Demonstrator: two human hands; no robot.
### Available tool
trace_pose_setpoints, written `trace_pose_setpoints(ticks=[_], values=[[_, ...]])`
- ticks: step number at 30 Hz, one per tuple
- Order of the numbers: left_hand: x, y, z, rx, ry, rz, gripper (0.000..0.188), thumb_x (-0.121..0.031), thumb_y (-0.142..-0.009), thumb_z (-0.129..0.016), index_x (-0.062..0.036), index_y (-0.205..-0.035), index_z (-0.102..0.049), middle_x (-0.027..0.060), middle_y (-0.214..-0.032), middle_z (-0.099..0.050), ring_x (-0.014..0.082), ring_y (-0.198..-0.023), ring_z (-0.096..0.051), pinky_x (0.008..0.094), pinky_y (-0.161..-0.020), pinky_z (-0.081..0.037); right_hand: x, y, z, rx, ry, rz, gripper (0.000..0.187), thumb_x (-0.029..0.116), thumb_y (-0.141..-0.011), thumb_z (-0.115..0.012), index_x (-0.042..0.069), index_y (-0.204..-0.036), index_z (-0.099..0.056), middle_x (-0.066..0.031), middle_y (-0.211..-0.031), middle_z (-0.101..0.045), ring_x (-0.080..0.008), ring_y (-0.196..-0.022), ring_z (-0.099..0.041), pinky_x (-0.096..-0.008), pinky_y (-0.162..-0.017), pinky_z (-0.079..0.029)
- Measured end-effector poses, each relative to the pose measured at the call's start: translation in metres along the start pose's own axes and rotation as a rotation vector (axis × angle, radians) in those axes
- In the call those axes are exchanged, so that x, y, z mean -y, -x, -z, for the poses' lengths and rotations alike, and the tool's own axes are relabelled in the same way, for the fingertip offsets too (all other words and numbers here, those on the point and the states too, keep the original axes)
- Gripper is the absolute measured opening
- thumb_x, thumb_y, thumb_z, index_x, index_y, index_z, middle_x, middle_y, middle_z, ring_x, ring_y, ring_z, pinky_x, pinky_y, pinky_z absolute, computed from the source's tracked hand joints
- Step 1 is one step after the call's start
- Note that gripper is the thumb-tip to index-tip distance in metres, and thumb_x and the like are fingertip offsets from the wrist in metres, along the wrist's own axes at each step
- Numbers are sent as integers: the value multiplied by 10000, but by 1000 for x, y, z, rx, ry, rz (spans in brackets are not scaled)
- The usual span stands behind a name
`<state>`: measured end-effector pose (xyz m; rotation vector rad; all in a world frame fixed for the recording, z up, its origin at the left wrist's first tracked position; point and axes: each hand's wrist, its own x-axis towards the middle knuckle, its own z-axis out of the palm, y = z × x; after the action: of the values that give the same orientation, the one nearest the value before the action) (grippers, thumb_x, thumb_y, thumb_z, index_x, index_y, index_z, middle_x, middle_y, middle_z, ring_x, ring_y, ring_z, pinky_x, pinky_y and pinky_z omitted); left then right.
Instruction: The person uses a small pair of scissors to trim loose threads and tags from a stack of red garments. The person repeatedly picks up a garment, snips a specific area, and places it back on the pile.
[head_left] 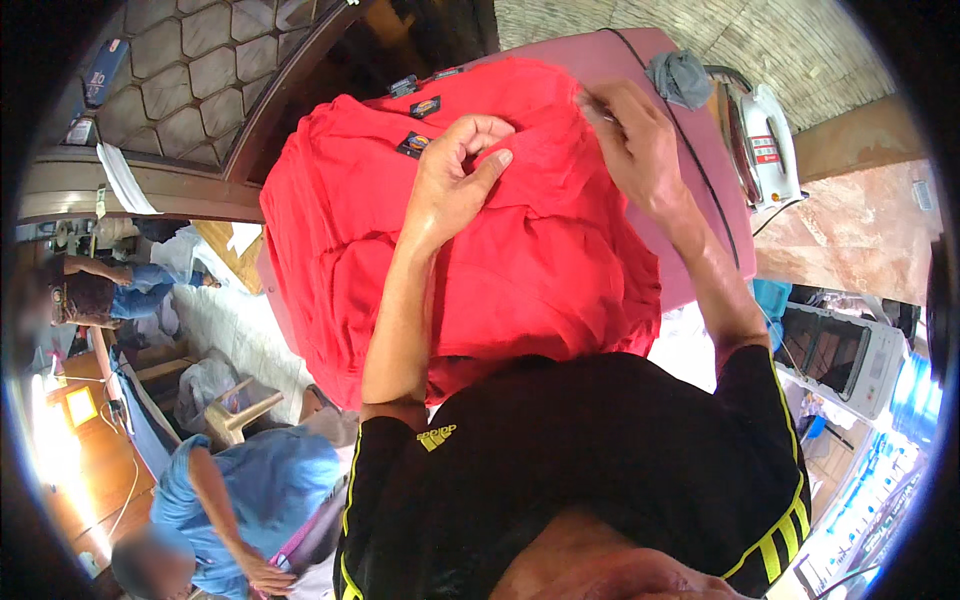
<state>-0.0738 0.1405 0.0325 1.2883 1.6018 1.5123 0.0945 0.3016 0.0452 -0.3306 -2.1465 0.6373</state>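
A pile of red shirts (350, 215) with dark neck labels lies in front of me on a pink padded board. My left hand (462, 178) is on the top shirt near its labels, with curled fingers and thumb closing on the cloth. At the shirt's far right edge, the bent fingers of my right hand (638, 140) pinch the fabric; the fingertips are partly hidden. Folds run across the shirt between the two hands and down toward my body.
A white iron (768, 145) stands right of the pink board (715, 215), with a grey cloth (680, 80) and a dark cord nearby. One person in blue (250, 490) is at lower left; another person (95, 290) is farther left. A white appliance (840, 355) sits at right.
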Motion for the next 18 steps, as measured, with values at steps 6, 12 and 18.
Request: trace_pose_setpoints(ticks=[6,12,18], values=[[1,2,0,-5,133,39,196,70,-904,-600,10,-1090,-592,28,-928,-668,59,-863,-587,227,-794,-470,52,11,-21,135,-133,12,346,139,-808,-767,43,-1103,-613,-128,-981,-649,-307,-839,-672,-383,-703,-561],[4,8,-2,-44,201,-1,269,48,-931,-590,6,-1194,-557,44,-1057,-673,93,-974,-599,245,-847,-471,25,14,-42,118,-135,-7,236,93,-809,-767,6,-993,-648,-111,-870,-648,-235,-727,-638,-332,-636,-513],[13,13,-15,-136,-31,-174,242,5,-953,-579,25,-1194,-590,54,-1089,-675,115,-1022,-607,260,-892,-471,29,11,-40,166,-271,-266,120,88,-886,-686,-20,-904,-637,-89,-753,-602,-140,-638,-547,-301,-572,-440]])
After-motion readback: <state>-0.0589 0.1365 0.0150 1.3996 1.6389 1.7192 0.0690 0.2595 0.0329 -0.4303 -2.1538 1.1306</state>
